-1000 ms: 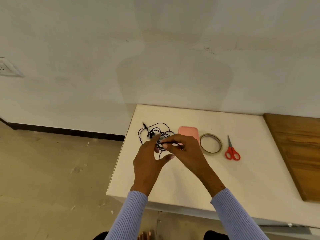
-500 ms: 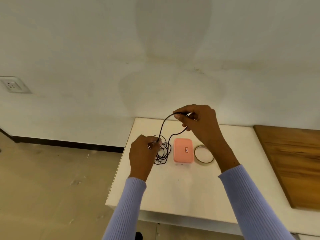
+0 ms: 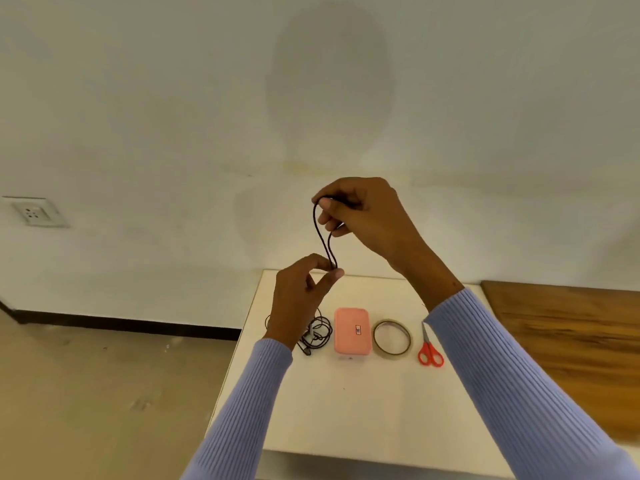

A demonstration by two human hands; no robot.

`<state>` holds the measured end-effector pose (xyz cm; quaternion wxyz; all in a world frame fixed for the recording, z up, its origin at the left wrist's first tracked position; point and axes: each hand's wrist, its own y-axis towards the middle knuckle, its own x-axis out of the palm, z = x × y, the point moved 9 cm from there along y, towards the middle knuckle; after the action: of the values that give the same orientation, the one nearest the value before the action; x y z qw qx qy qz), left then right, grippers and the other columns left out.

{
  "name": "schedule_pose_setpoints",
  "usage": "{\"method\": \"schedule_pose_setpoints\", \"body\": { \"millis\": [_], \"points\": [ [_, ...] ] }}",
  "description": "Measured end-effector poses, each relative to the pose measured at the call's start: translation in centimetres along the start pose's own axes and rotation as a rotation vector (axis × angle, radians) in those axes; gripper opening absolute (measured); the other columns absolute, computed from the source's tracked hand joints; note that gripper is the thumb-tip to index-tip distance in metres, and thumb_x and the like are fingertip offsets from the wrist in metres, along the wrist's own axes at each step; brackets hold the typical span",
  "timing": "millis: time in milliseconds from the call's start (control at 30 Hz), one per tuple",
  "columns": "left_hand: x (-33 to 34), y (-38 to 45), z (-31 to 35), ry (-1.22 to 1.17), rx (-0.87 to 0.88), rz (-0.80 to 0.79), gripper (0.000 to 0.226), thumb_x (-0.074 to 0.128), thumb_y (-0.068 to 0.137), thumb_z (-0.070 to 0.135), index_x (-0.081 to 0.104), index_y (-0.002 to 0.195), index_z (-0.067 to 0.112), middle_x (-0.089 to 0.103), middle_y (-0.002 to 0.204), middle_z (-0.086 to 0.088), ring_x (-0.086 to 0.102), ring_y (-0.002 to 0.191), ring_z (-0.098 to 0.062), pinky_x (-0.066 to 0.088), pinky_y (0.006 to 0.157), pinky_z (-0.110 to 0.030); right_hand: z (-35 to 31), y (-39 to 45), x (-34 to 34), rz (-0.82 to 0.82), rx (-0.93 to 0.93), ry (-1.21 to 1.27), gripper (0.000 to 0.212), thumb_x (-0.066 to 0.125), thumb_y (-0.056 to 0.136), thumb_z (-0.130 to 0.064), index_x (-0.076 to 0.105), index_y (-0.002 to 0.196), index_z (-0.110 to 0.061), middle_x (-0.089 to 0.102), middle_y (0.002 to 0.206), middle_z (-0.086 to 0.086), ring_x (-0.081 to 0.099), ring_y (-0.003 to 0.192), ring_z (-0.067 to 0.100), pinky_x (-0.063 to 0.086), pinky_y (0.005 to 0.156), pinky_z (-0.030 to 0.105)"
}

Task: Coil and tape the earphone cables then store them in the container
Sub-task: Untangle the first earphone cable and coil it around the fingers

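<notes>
A black earphone cable runs as a narrow loop between my two raised hands. My right hand grips the top of the loop, high above the table. My left hand pinches the loop's lower end between thumb and forefinger. The rest of the black cable lies tangled on the white table, partly hidden behind my left wrist. A closed pink container sits just right of the tangle. A roll of clear tape lies flat beside the container.
Red-handled scissors lie right of the tape. A wooden surface adjoins the table on the right. The table's left edge drops to a beige floor. A wall socket sits at the far left.
Both hands rose from the table with part of the cable. The right hand lifted it higher and the strand between the hands has narrowed into a loop. The view tilted upward.
</notes>
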<state>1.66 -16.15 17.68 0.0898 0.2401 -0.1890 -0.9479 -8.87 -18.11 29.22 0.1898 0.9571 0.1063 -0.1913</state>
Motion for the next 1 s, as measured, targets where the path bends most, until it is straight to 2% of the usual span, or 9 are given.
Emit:
{"method": "schedule_pose_setpoints", "body": {
  "millis": [167,333,400,467,567,633,733,867,1000],
  "points": [
    [-0.7,1.5,-0.5,0.056,-0.024,-0.086,0.006,0.069,0.083,0.024,0.067,0.078,0.02,0.067,0.075,0.011,0.042,0.047,-0.004,0.037,0.051,-0.013,0.4,-1.3,-3.6,0.146,0.014,0.112,0.017,0.051,0.093,-0.005,0.067,0.098,-0.004,0.064,0.07,0.006,0.062,0.061,0.014,0.055,0.059,0.024],
    [-1.6,2.7,-0.8,0.133,-0.094,-0.232,0.009,0.074,0.078,0.021,0.073,0.076,0.013,0.062,0.057,0.008,0.052,0.042,-0.001,0.044,0.047,-0.012,3.6,-4.0,-7.2,0.317,0.095,0.158,0.018,0.051,0.091,-0.004,0.065,0.102,-0.009,0.059,0.062,0.002,0.051,0.051,0.009,0.04,0.048,0.02],
    [-2.6,3.3,-0.3,0.103,-0.102,-0.225,0.011,0.075,0.077,0.02,0.073,0.075,0.009,0.065,0.056,-0.001,0.058,0.045,-0.003,0.053,0.053,-0.019,5.9,-4.8,-6.8,0.268,0.21,0.107,0.018,0.058,0.088,-0.008,0.065,0.104,-0.011,0.061,0.064,0.001,0.052,0.05,0.004,0.039,0.047,0.016],
    [-3.4,3.9,0.7,0.052,-0.086,-0.194,0.01,0.076,0.076,0.018,0.073,0.075,0.009,0.068,0.062,-0.01,0.064,0.052,-0.015,0.058,0.061,-0.027,8.2,-5.3,-4.8,0.098,0.329,-0.004,0.023,0.071,0.081,-0.019,0.065,0.103,-0.016,0.063,0.068,0.002,0.053,0.052,0.001,0.039,0.048,0.012],
    [-3.8,4.3,2.4,0.026,-0.061,-0.178,0.007,0.076,0.076,0.014,0.073,0.078,0.008,0.07,0.065,-0.012,0.066,0.055,-0.014,0.059,0.065,-0.026,10.0,-5.5,-0.5,-0.14,0.385,-0.16,0.042,0.079,0.069,-0.036,0.065,0.105,-0.019,0.059,0.066,0.001,0.051,0.059,0.009,0.039,0.058,0.021],
    [-3.7,4.3,3.7,0.021,-0.023,-0.177,0.006,0.075,0.077,0.013,0.074,0.08,0.008,0.07,0.065,-0.009,0.066,0.055,-0.01,0.057,0.065,-0.021,9.9,-4.6,1.8,-0.144,0.352,-0.174,0.044,0.079,0.068,-0.039,0.063,0.104,-0.02,0.059,0.068,-0.002,0.052,0.06,0.008,0.037,0.059,0.019],
    [-3.3,4.1,5.1,-0.003,0.027,-0.17,0.006,0.075,0.077,0.012,0.074,0.082,0.01,0.069,0.065,-0.001,0.065,0.057,-0.005,0.053,0.064,-0.014,8.9,-2.8,4.2,-0.105,0.261,-0.227,0.028,0.075,0.075,-0.037,0.066,0.096,-0.022,0.061,0.07,-0.006,0.051,0.059,0.001,0.037,0.056,0.015],
    [-4.1,3.8,5.1,-0.016,0.039,-0.124,0.015,0.076,0.076,0.016,0.075,0.09,0.013,0.072,0.077,0.004,0.067,0.075,-0.004,0.052,0.075,-0.016,9.3,-1.0,6.0,-0.096,0.374,-0.126,0.012,0.062,0.087,-0.016,0.066,0.089,-0.006,0.064,0.062,-0.004,0.056,0.049,0.008,0.047,0.044,0.016],
    [-6.1,2.9,2.5,-0.106,-0.044,0.04,0.031,0.08,0.072,0.021,0.072,0.101,0.012,0.073,0.092,0.0,0.069,0.081,-0.009,0.054,0.074,-0.015,7.8,-0.3,5.7,-0.1,0.334,-0.063,0.01,0.056,0.088,-0.005,0.065,0.086,-0.004,0.068,0.073,0.01,0.063,0.054,0.015,0.054,0.057,0.027]
  ]
}}
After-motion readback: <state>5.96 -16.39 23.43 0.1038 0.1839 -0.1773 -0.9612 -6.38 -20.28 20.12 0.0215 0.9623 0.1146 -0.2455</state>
